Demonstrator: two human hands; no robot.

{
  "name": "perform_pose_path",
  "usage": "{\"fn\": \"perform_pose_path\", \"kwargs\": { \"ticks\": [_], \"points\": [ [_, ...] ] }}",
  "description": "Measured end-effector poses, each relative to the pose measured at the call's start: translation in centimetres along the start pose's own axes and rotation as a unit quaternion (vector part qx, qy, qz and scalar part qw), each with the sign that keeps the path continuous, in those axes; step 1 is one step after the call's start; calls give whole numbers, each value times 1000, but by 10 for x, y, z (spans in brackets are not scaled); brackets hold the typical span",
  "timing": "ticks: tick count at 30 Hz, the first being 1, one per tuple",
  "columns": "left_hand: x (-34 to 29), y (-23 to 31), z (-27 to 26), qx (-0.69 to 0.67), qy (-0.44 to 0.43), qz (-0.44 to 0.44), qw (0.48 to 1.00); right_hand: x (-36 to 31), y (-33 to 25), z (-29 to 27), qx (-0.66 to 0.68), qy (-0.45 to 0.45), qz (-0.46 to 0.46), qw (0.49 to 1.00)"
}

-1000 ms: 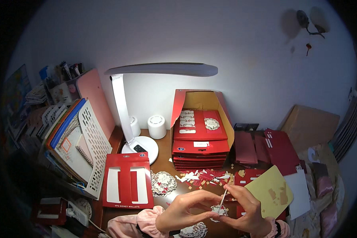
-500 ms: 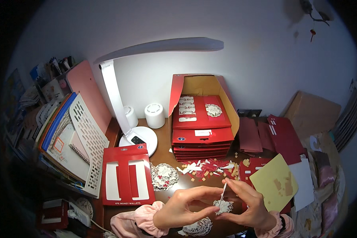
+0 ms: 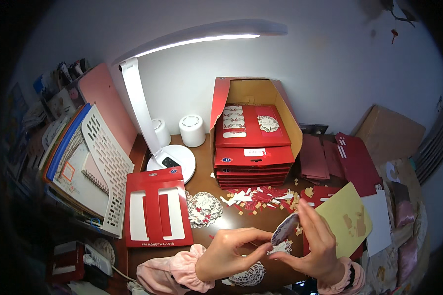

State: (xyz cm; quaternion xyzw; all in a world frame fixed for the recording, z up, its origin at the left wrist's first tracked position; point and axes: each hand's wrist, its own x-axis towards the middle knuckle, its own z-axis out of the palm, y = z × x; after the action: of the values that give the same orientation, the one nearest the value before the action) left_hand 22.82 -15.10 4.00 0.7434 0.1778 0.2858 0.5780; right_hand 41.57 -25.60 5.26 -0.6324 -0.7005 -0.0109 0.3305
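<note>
Seeing left grip [image 3: 230, 251] pinch tilted cutout [image 3: 285, 229] | right grip [image 3: 321, 250]: hold partly hidden, can't tell from my view | box [image 3: 220, 96] holds red packs [image 3: 253, 138]

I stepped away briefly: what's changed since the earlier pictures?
The scalloped cutout between the left hand and right hand now shows a broad face; earlier only a thin pale strip showed there. The right hand's fingers now point more upward. The view dipped. Red box, red packet and paper scraps stayed put.

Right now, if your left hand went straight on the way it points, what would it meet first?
Probably the thin, greyish, scalloped paper-like piece tilted up just ahead of the left hand; whether they touch is unclear.
</note>
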Motion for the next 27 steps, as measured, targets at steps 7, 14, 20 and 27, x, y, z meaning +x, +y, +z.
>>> {"fn": "perform_pose_path", "kwargs": {
  "ticks": [7, 14, 20, 27],
  "points": [
    [0, 0, 4, 58, 15, 30, 998, -12, -7, 8, -202, 62, -112, 971],
    [2, 0, 9, 10, 30, 73, 997, -8, -4, 12, -59, 23, -84, 994],
    [-4, -3, 8, 10, 39, 66, 997, -8, -4, 15, -29, 12, -86, 996],
    [-4, -7, 6, -32, -2, 66, 997, -9, -3, 15, 49, 5, -64, 997]
  ]
}}
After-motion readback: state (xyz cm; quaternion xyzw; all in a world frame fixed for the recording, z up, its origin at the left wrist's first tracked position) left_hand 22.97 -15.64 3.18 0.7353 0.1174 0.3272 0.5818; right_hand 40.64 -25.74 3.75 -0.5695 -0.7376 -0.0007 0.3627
